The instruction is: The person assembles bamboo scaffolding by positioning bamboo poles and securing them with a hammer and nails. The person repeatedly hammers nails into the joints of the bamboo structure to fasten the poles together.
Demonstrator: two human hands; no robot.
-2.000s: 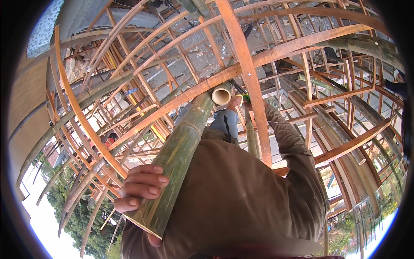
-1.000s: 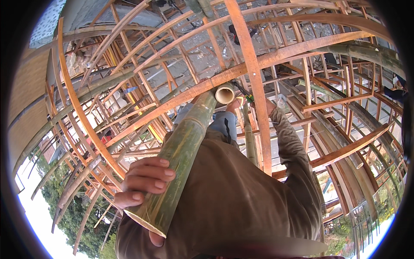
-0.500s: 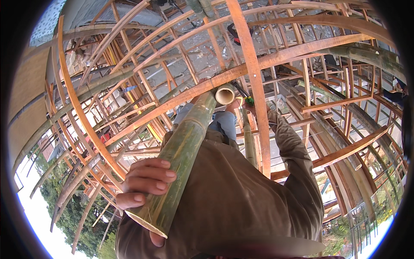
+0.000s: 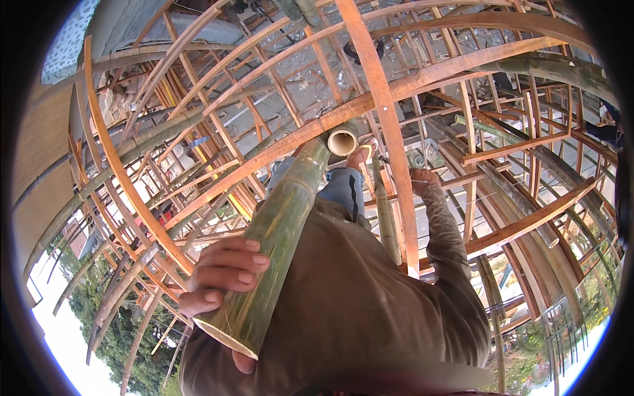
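My left hand (image 4: 223,280) is closed round a thick green bamboo pole (image 4: 281,214), close to its cut lower end, with the thumb underneath. The pole slants up and away past my brown-clad torso. Beside its far end, the round open mouth of another bamboo pole (image 4: 343,142) faces me. To the right, beyond a long wooden board (image 4: 385,109), my right hand (image 4: 424,181) is closed in a fist. A thin greyish, rod-like tool (image 4: 415,180) shows at that fist; the board hides part of it, so its kind cannot be made out.
A lattice of wooden battens and bamboo surrounds me, with ground far below. One wooden beam (image 4: 284,140) crosses in front of my legs. A thinner bamboo pole (image 4: 383,211) stands near my foot (image 4: 360,156). Stacked planks (image 4: 528,244) lie at right; another person (image 4: 604,129) shows at the far right edge.
My right hand has moved back and right, away from the bamboo's open end and clear of the board. A green item seen at that hand no longer shows. My left hand keeps its hold.
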